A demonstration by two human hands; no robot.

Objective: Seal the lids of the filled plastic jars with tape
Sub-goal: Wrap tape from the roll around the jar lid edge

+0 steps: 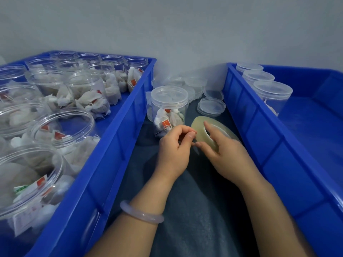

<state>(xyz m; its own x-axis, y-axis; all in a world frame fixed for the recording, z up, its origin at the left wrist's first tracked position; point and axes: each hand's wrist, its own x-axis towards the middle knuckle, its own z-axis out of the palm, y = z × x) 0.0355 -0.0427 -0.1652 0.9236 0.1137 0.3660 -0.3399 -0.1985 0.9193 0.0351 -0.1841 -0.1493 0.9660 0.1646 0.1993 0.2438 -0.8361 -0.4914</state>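
A roll of clear tape [199, 127] is held between two blue crates. My right hand [226, 154] grips the roll, forefinger through its core. My left hand [175, 147], with a pale bangle on the wrist, pinches at the roll's near edge with thumb and fingertips; the tape's free end is too thin to make out. Just behind the hands stands a lidded clear jar [168, 108] filled with white sachets. Three lidded jars [272, 95] stand in the right crate.
The left blue crate [118, 138] holds several open jars filled with sachets. The right blue crate [259, 138] is mostly bare floor. Several loose clear lids [211, 106] lie on the dark cloth behind the jar. A grey wall rises at the back.
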